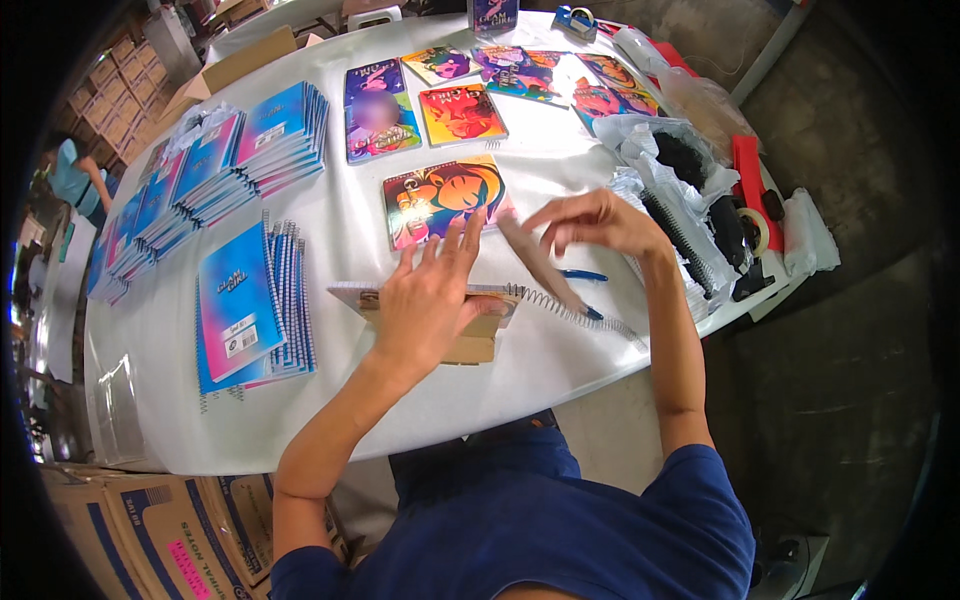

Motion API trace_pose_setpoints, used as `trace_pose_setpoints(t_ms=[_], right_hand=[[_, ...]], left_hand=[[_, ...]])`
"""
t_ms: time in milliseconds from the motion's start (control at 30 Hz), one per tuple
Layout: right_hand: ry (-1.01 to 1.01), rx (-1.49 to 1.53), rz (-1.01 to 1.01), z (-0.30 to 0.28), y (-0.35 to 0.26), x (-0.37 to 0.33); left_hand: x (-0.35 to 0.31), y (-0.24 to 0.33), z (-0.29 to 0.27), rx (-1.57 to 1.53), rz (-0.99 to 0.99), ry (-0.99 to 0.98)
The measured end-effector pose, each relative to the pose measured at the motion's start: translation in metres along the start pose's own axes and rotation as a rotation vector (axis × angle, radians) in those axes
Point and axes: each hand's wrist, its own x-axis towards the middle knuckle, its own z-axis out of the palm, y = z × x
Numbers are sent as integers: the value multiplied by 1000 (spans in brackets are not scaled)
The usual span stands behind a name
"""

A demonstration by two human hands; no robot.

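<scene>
Near the table's front edge, my left hand (425, 310) grips a spiral notebook (350, 291) stood on edge, fingers over its far side and thumb on the near side. A loose wire coil (560, 304) trails right from its top edge. My right hand (600, 222) is raised over the coil with bent fingers apart. Close to its fingertips is a brownish strip (543, 262), smeared by motion; whether they touch I cannot tell. Under it lie a blue pen-like tool (582, 275) and another blue tip. Just beyond stands a bright illustrated notebook (445, 200) lying flat.
Blue-and-pink notebooks (235, 310) are stacked at left, with more stacks (285, 130) behind. Several colourful covers (462, 113) lie at the back. On the right are a plastic-lined box of black coils (675, 225) and a tape roll (755, 230). Cardboard boxes (150, 530) stand lower left; a person (75, 175) is far left.
</scene>
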Motion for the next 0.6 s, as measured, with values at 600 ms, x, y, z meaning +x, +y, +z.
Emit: trace_pose_setpoints(t_ms=[600], right_hand=[[115, -481, -298, 37, -58, -31]], left_hand=[[8, 10, -3, -96, -89, -78]])
